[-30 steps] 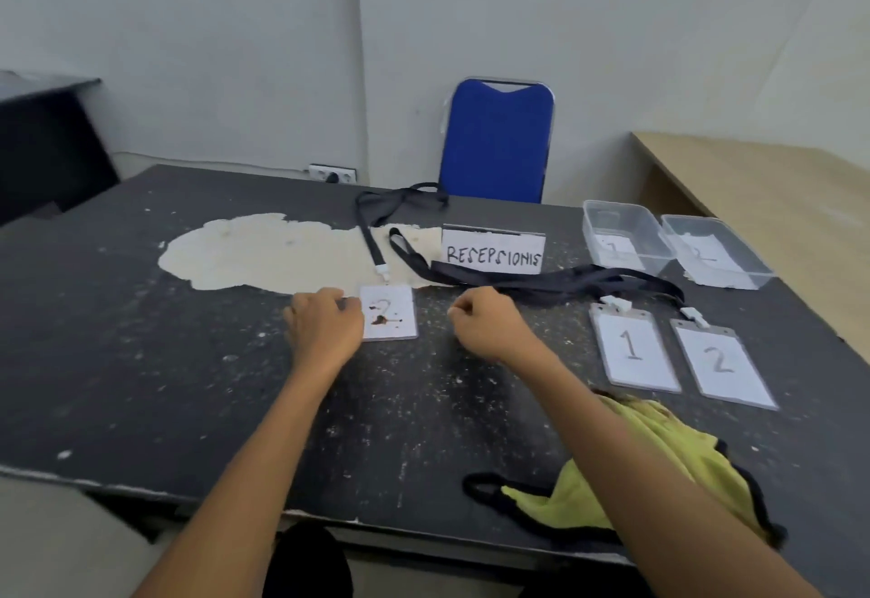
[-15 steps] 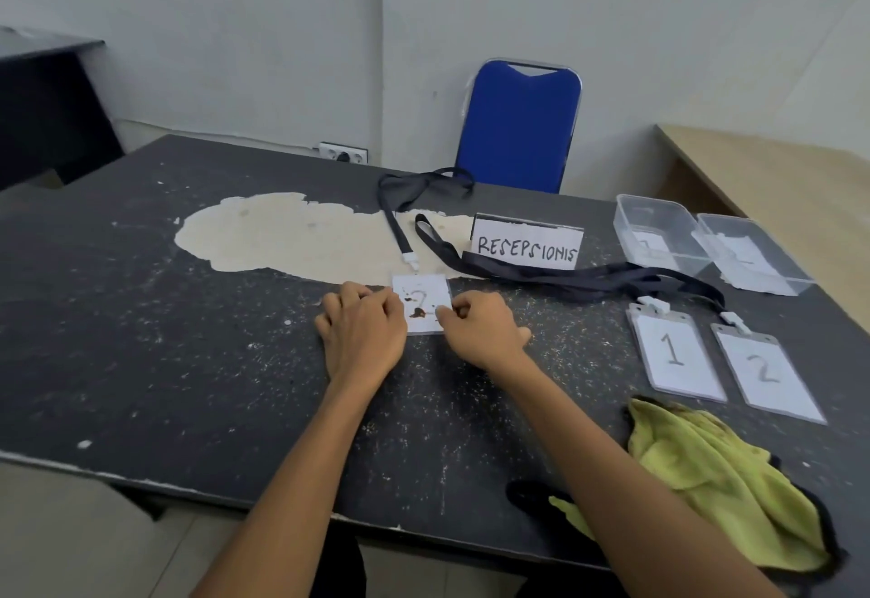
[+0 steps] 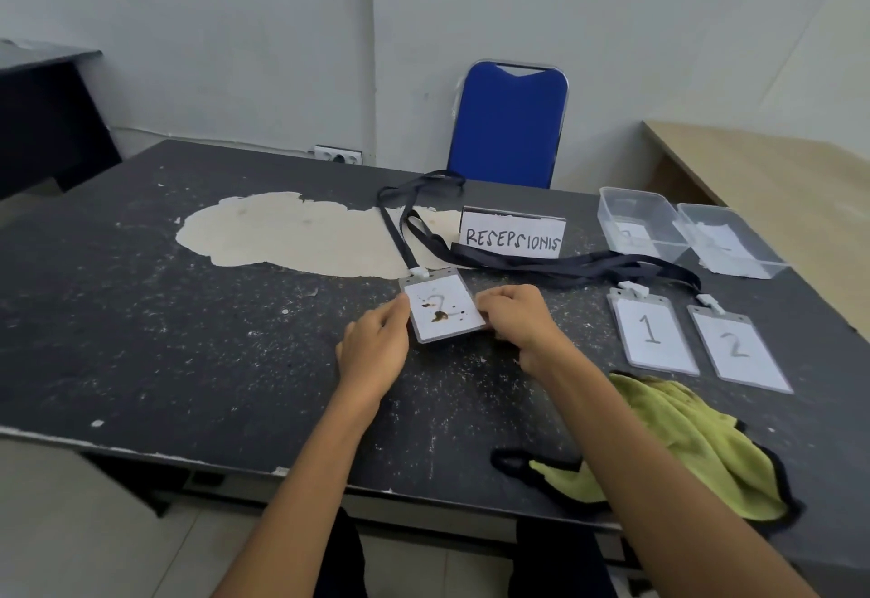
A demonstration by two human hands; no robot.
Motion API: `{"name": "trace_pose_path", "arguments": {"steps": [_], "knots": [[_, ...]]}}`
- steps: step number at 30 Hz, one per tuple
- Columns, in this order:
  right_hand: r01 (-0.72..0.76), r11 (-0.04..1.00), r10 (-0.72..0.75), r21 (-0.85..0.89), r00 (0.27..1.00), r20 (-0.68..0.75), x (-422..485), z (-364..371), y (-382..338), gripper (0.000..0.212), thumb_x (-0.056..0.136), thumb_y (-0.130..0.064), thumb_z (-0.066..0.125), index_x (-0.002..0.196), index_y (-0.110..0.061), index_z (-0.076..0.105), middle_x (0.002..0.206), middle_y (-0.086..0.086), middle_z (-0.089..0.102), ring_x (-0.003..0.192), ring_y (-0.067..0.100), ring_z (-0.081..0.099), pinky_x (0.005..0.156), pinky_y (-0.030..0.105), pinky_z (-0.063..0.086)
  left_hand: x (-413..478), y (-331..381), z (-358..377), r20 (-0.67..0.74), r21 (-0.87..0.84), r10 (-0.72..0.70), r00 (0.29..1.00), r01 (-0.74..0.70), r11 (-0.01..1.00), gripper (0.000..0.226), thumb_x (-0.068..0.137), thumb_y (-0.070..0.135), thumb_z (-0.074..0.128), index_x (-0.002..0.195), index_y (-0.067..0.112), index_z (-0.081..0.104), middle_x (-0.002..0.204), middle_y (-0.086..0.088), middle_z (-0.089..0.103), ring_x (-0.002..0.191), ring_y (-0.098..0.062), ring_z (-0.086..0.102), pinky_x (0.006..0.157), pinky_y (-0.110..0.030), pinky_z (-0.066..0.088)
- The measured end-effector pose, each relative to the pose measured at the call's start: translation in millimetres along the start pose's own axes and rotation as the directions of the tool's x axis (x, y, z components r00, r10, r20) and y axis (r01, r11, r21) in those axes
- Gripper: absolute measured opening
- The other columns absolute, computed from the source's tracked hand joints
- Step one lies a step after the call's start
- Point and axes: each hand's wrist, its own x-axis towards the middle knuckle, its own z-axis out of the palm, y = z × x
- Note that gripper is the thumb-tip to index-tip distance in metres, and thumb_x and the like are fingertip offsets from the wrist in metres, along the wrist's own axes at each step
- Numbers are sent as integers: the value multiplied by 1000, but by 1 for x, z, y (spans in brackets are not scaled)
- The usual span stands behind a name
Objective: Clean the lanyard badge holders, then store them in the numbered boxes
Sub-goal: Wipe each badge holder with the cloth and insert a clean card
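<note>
A stained badge holder (image 3: 442,307) marked 2, with brown spots, lies on the black table (image 3: 188,338). My left hand (image 3: 374,350) pinches its left edge and my right hand (image 3: 515,319) pinches its right edge. Its black lanyard (image 3: 400,230) runs back from the clip. Two clean badge holders, marked 1 (image 3: 652,331) and 2 (image 3: 739,348), lie to the right. Two clear boxes (image 3: 635,220) (image 3: 729,239) stand at the back right. A yellow-green cloth (image 3: 682,437) lies under my right forearm.
A white sign reading RESEPSIONIS (image 3: 513,234) stands behind the badge. A blue chair (image 3: 511,124) is at the table's far edge. A wooden table (image 3: 777,183) stands to the right. A pale worn patch (image 3: 292,232) marks the tabletop.
Both hands closed in on the stained badge holder and took its side edges. The holder has tilted and is more exposed than before. The view shifted left.
</note>
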Motion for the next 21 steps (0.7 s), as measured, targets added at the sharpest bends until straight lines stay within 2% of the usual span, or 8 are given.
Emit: {"name": "trace_pose_path", "arguments": {"steps": [2,4,5,7,12,16,19,21], "knots": [[-45,997,44,59,999,22,-8,-10,5,14,94,-14,52,89,-13,65,87,5,72,74,14,60,54,25,47,-13,0,4,24,-151,-5,1000,9,989,37,98,50,36,120,37,62,117,13,65,117,-15,52,108,-43,35],[-69,986,62,150,997,52,-19,-19,12,11,94,-13,53,92,-10,63,84,7,71,69,14,61,51,24,48,-27,5,8,44,-285,3,999,9,959,29,99,43,40,118,34,60,108,12,66,102,-7,57,87,-25,44],[-63,981,54,184,997,57,-24,-23,16,10,94,-12,53,93,-9,62,84,8,71,67,14,61,50,24,48,-32,8,11,52,-345,-4,999,21,938,25,100,39,41,115,30,59,105,11,66,95,-5,58,75,-18,41],[-41,976,28,215,998,63,-35,-33,23,10,94,-9,53,93,-6,63,85,10,70,64,14,59,48,22,48,-42,12,18,74,-458,-37,997,67,886,24,100,34,43,113,22,58,100,6,69,91,-6,62,68,-17,41],[-27,977,12,210,997,70,-56,-55,37,10,93,-6,55,92,-2,64,81,8,65,61,11,57,45,19,46,-54,21,33,331,-714,-189,925,376,590,29,96,37,48,108,15,63,98,-8,72,88,-20,67,70,-33,55],[-16,985,-1,171,995,102,-67,-66,45,9,92,-6,57,92,-2,66,81,9,65,62,12,57,48,21,48,-56,27,48,456,-719,-151,877,463,519,45,93,43,45,118,11,65,112,-17,69,99,-31,65,92,-47,50],[17,989,-35,146,992,124,-72,-72,46,7,91,-5,59,89,-2,65,79,8,66,58,12,57,48,22,50,-56,36,54,525,-739,-131,841,526,421,54,91,48,46,115,3,64,108,-20,68,95,-32,65,92,-47,48],[54,995,-65,81,989,135,-73,-77,45,6,91,-8,61,91,-5,66,82,8,68,54,10,61,52,22,52,-56,40,57,569,-742,-111,815,567,358,58,89,50,49,118,1,62,115,-20,67,105,-34,64,93,-48,49]]}}
